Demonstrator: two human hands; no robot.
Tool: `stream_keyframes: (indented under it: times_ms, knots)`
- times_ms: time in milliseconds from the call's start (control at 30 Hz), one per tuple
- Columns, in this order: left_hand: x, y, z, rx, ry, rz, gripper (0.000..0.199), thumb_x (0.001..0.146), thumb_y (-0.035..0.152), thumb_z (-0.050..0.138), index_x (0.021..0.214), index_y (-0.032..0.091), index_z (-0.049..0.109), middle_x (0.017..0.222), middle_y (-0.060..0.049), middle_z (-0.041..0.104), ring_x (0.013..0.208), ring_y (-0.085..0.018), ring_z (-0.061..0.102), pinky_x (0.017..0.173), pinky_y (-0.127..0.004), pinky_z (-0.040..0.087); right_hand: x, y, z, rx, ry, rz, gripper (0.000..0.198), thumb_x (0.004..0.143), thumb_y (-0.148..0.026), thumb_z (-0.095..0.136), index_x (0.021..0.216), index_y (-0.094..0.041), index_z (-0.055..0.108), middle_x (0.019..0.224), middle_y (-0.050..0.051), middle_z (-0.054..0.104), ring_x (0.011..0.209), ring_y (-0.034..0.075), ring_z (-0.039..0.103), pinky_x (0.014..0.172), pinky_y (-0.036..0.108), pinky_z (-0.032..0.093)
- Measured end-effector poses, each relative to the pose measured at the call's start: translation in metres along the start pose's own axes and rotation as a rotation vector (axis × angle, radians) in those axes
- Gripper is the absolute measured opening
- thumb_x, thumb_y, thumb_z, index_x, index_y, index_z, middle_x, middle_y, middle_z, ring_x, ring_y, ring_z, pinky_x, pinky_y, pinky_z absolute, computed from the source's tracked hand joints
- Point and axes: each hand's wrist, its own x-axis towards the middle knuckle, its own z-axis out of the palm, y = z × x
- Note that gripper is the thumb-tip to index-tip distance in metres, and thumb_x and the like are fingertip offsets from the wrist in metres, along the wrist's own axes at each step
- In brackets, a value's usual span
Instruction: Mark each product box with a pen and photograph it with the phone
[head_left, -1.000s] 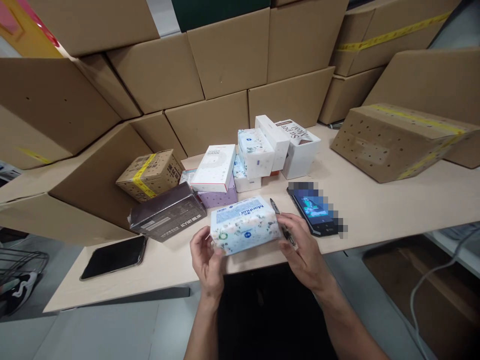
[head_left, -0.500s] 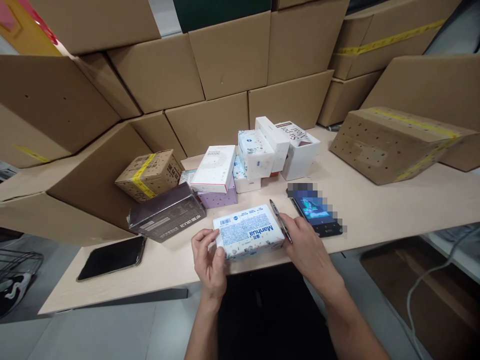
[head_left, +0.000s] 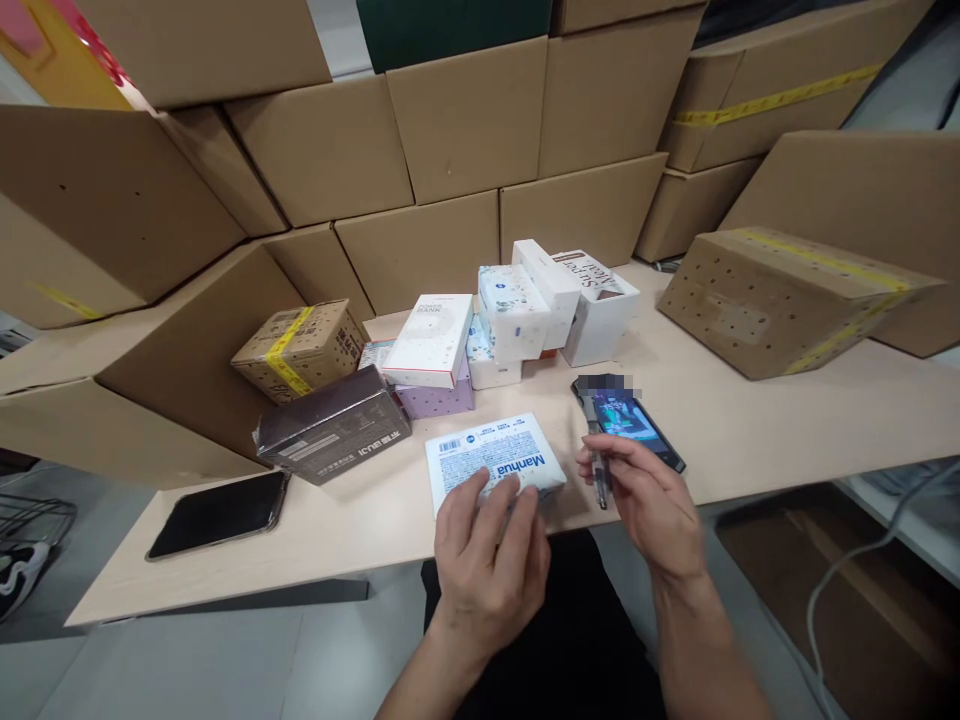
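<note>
A white pack of tissues (head_left: 491, 448) with blue "Manhua" print lies flat near the table's front edge. My left hand (head_left: 491, 550) rests over its near side, fingers spread and bent, the fingertips on the printed top. In my right hand (head_left: 660, 505) a pen (head_left: 601, 485) is pinched between thumb and fingers, held off the table just right of the pack. Behind that hand lies a dark handheld device (head_left: 637, 425) with a lit screen, partly covered by the fingers.
A black phone (head_left: 217, 515) lies at the left. A dark box (head_left: 334, 425), a power bank box (head_left: 431, 340), a stacked tissue pack (head_left: 514, 310) and a white box (head_left: 600, 315) stand farther back. Large cartons (head_left: 420, 250) wall the rear; a taped carton (head_left: 765, 305) sits right.
My right hand has picked the pen up from beside the pack and turned it near upright. My left hand has moved from the pack's left end onto its near top.
</note>
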Motion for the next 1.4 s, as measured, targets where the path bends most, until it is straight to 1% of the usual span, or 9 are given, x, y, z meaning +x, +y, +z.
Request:
stream_keyframes:
  times_ms: [100, 200, 333, 433, 567, 767, 933, 1033, 1400]
  knots:
    - [0.007, 0.004, 0.006, 0.08, -0.117, -0.058, 0.038, 0.085, 0.022, 0.07, 0.121, 0.012, 0.064, 0.121, -0.013, 0.07, 0.118, -0.035, 0.058, 0.093, -0.048, 0.05, -0.002, -0.015, 0.004, 0.127, -0.047, -0.103, 0.018, 0.092, -0.026, 0.061, 0.109, -0.027, 0.062, 0.099, 0.002, 0.071, 0.087, 0.015, 0.068, 0.081, 0.031, 0.055]
    - [0.005, 0.001, 0.013, 0.15, -0.184, -0.094, 0.039, 0.089, 0.031, 0.067, 0.125, 0.016, 0.063, 0.126, -0.011, 0.068, 0.117, -0.035, 0.059, 0.092, -0.048, 0.047, -0.002, -0.031, 0.014, 0.138, -0.02, -0.185, 0.023, 0.086, -0.017, 0.069, 0.102, -0.027, 0.055, 0.083, -0.003, 0.07, 0.076, 0.011, 0.067, 0.072, 0.024, 0.053]
    - [0.001, -0.002, 0.02, 0.198, -0.189, -0.097, 0.032, 0.09, 0.03, 0.066, 0.119, 0.018, 0.067, 0.125, -0.008, 0.069, 0.115, -0.033, 0.061, 0.093, -0.046, 0.044, 0.001, -0.043, 0.03, 0.281, 0.033, -0.215, 0.006, 0.096, -0.024, 0.056, 0.091, -0.025, 0.054, 0.061, -0.007, 0.061, 0.057, 0.009, 0.058, 0.061, 0.022, 0.049]
    - [0.0, -0.001, 0.021, 0.202, -0.194, -0.093, 0.032, 0.09, 0.029, 0.066, 0.121, 0.019, 0.066, 0.125, -0.008, 0.07, 0.115, -0.032, 0.061, 0.094, -0.044, 0.043, 0.007, -0.048, 0.043, 0.306, 0.032, -0.168, 0.019, 0.1, -0.034, 0.047, 0.101, -0.023, 0.062, 0.069, -0.002, 0.068, 0.063, 0.012, 0.063, 0.065, 0.026, 0.052]
    - [-0.001, 0.004, 0.022, 0.214, -0.208, -0.119, 0.039, 0.089, 0.027, 0.066, 0.127, 0.019, 0.063, 0.127, -0.009, 0.068, 0.12, -0.033, 0.057, 0.101, -0.047, 0.04, 0.02, -0.049, 0.06, 0.182, -0.047, -0.069, 0.019, 0.095, -0.036, 0.057, 0.107, -0.023, 0.063, 0.089, 0.002, 0.074, 0.077, 0.014, 0.068, 0.075, 0.029, 0.056]
    - [-0.007, 0.007, 0.028, 0.216, -0.161, -0.172, 0.037, 0.089, 0.025, 0.064, 0.125, 0.02, 0.064, 0.13, -0.011, 0.065, 0.127, -0.034, 0.05, 0.107, -0.051, 0.032, 0.028, -0.034, 0.076, -0.052, -0.055, -0.052, 0.018, 0.094, -0.039, 0.057, 0.087, -0.023, 0.052, 0.063, -0.005, 0.059, 0.055, 0.012, 0.06, 0.052, 0.022, 0.049]
    - [-0.008, 0.003, 0.027, 0.222, -0.175, -0.138, 0.035, 0.089, 0.025, 0.063, 0.123, 0.019, 0.066, 0.129, -0.012, 0.066, 0.124, -0.034, 0.052, 0.105, -0.05, 0.032, 0.025, -0.027, 0.077, -0.267, 0.026, -0.201, 0.015, 0.098, -0.033, 0.046, 0.095, -0.022, 0.057, 0.074, -0.002, 0.062, 0.064, 0.012, 0.061, 0.063, 0.024, 0.051]
    - [-0.008, 0.002, 0.026, 0.207, -0.174, -0.143, 0.034, 0.089, 0.026, 0.063, 0.122, 0.018, 0.066, 0.129, -0.012, 0.066, 0.123, -0.035, 0.052, 0.105, -0.05, 0.033, 0.026, -0.029, 0.077, -0.389, 0.046, -0.3, 0.015, 0.098, -0.028, 0.046, 0.088, -0.022, 0.055, 0.072, -0.003, 0.061, 0.066, 0.011, 0.059, 0.064, 0.022, 0.048]
    - [-0.007, 0.003, 0.028, 0.191, -0.153, -0.149, 0.034, 0.088, 0.025, 0.065, 0.12, 0.016, 0.067, 0.126, -0.013, 0.068, 0.12, -0.034, 0.054, 0.105, -0.049, 0.033, 0.031, -0.028, 0.077, -0.504, 0.024, -0.316, 0.019, 0.098, -0.028, 0.044, 0.082, -0.023, 0.052, 0.067, -0.004, 0.057, 0.06, 0.011, 0.054, 0.061, 0.022, 0.043]
